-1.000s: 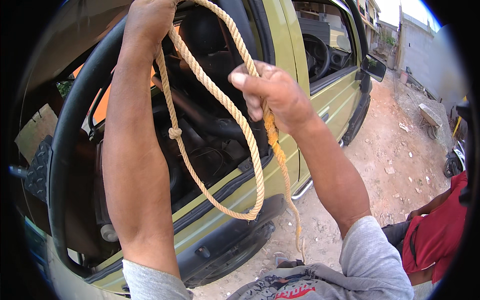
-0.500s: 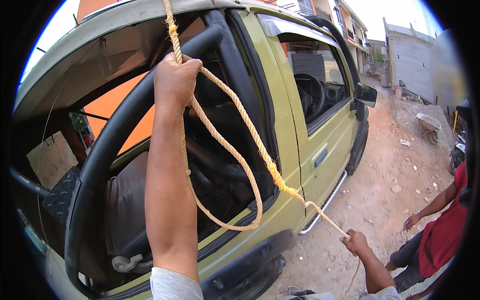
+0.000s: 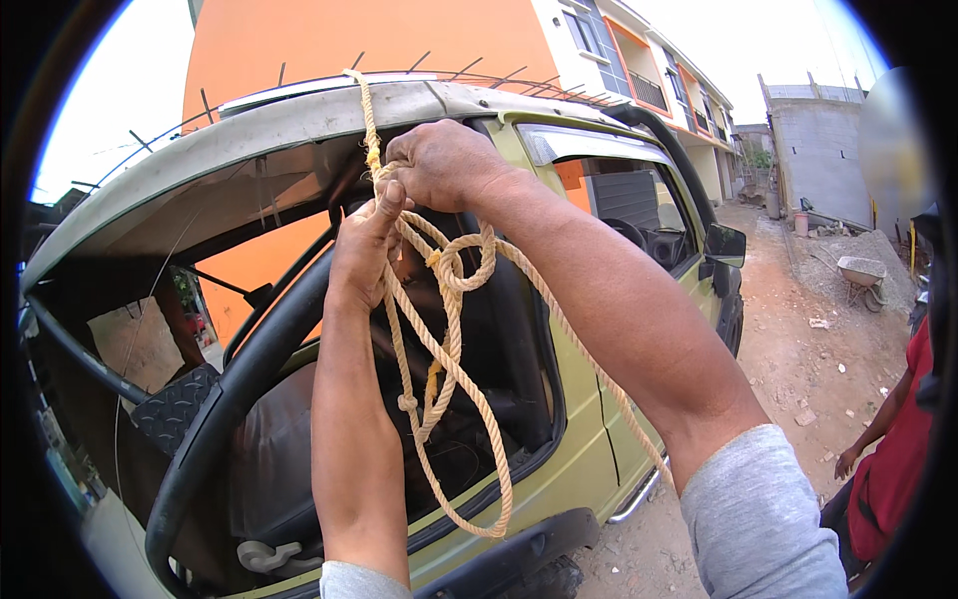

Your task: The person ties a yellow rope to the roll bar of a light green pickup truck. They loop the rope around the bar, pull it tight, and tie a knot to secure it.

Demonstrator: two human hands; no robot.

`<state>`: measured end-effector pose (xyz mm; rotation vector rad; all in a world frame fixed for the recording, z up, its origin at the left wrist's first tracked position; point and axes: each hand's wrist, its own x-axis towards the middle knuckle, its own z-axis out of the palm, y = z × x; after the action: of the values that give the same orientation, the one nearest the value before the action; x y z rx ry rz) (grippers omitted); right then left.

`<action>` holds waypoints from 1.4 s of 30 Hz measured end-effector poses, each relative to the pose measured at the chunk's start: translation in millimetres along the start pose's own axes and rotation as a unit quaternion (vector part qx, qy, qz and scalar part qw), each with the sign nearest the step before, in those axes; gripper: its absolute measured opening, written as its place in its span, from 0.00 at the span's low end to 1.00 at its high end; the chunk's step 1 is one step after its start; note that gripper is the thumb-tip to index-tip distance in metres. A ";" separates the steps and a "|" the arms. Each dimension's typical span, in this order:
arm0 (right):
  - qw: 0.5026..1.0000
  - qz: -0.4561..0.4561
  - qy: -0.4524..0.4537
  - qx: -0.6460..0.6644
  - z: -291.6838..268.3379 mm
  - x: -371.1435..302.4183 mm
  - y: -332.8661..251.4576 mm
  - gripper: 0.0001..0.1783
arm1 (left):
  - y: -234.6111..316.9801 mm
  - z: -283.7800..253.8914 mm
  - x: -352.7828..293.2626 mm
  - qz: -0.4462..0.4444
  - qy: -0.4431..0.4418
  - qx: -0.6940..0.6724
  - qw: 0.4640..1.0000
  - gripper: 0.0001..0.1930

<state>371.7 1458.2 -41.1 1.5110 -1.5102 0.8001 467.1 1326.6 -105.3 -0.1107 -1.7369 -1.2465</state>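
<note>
My L hand (image 3: 365,245) & R hand (image 3: 444,165) are both clenched on the rope (image 3: 452,285) just below the roof edge (image 3: 289,122), w/ slack loops dangling in front of the green vehicle (image 3: 579,464), so crossed strands could prob. snag or jam if I pull too quick.

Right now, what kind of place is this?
Probably an outdoor dirt lane near building work: there's a wheelbarrow by a gravelly heap, and a bare grey wall behind.
</note>
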 end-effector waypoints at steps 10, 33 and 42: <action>0.514 0.238 -0.199 0.799 47.6 -241.9 48.2 0.16 | -4.5 15.2 5.8 0.021 0.041 0.098 0.994 0.11; 0.824 0.374 -0.299 0.301 240.5 -695.5 76.0 0.28 | -26.9 40.3 12.1 0.024 0.139 0.153 0.978 0.12; 0.667 0.526 -0.507 0.146 100.3 -991.2 113.2 0.22 | -20.6 52.2 10.7 0.048 0.152 0.199 0.967 0.15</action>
<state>175.7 1832.0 -950.6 1.1921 -3.4178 0.8298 416.8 1352.6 -112.5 0.2213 -1.6533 -0.7772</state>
